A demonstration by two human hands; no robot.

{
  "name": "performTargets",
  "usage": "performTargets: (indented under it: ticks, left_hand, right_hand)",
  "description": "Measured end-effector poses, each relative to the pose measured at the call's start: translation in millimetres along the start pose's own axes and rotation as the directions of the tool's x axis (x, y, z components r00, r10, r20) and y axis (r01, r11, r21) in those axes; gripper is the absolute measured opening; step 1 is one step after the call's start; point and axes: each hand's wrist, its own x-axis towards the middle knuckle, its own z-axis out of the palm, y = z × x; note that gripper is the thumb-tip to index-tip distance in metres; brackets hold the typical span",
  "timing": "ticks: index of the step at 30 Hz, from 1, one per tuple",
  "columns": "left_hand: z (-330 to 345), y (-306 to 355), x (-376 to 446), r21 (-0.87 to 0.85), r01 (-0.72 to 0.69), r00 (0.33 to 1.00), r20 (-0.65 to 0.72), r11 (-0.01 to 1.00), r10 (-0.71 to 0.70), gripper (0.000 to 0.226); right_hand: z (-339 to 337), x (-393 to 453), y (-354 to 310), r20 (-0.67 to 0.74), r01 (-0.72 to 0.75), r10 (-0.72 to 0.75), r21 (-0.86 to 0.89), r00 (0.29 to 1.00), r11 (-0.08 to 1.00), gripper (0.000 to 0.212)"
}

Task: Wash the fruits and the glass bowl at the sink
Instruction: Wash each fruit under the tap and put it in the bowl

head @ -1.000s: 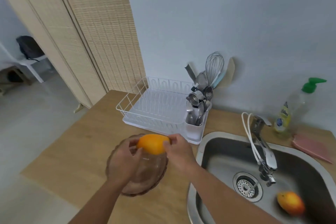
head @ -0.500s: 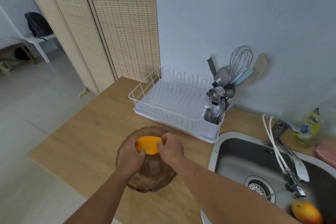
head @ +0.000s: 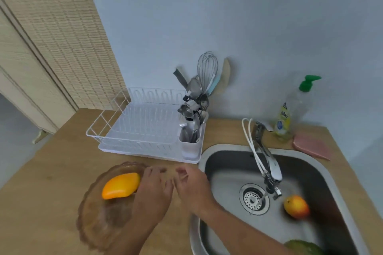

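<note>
Wooden surface across lower left of frame, sink at lower right. White rack at centre, unchanged. Glass bowl at lower left, resting on the surface. Yellow mango now lying in the bowl's upper part, no longer pinched between both hands as half a second ago. Red-orange mango in the sink basin right of the drain, as before; green fruit partly visible at bottom edge. Left hand over the bowl's right rim, grip loose and open, just beside the yellow mango. Right hand between bowl and sink, grip open, holding nothing, fingers blurred.
</note>
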Motion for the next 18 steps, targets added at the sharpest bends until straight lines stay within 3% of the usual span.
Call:
performTargets:
  ticks: [4,9,18]
  left_hand:
    - [74,54,-24,-0.038,-0.075,0.974,0.211,0.996,0.081,0.025]
    - [159,88,-61,-0.110,-0.060,0.867,0.487,0.992,0.107,0.023]
    - [251,152,-68,-0.004,-0.026,0.691,0.722,1.000,0.021,0.034]
  right_hand:
    - [-52,-41,76,-0.057,-0.138,0.136,-0.043,0.989,0.989,0.026]
    - [-112,-80,155,-0.109,-0.321,0.306,-0.169,0.946,0.932,0.024]
    - [-206,-78,222,-0.295,-0.541,0.473,-0.221,0.830,0.812,0.026]
